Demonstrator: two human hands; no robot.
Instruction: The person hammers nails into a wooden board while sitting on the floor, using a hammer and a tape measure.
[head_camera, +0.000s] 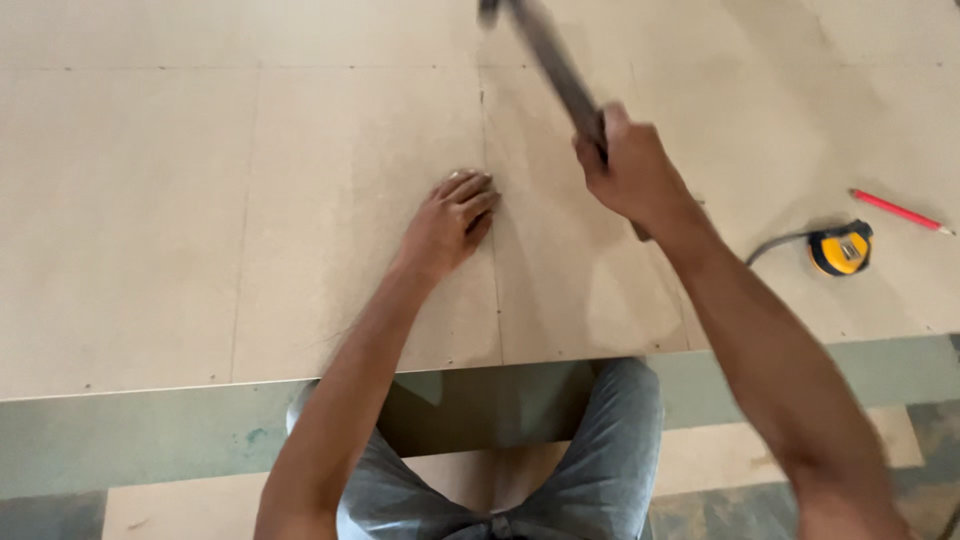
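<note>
Knees: grey trousers are being seen nearest the camera, tucked under the edge of the bench, which is being formed by pale beige flat fibreboard sheets.
Left hand: it is being pressed on the board beside a seam, fingertips bunched together as if a small fastener is being steadied; whether anything is pinched in the grip cannot be told.
Right hand: its grip is being clamped on the dark, blurred long-handled hammer, which is being held raised above the seam, its head cut off by the frame's top.
Right side: a yellow-and-black round tape measure and a red pencil are being kept aside, well apart from the hands.
</note>
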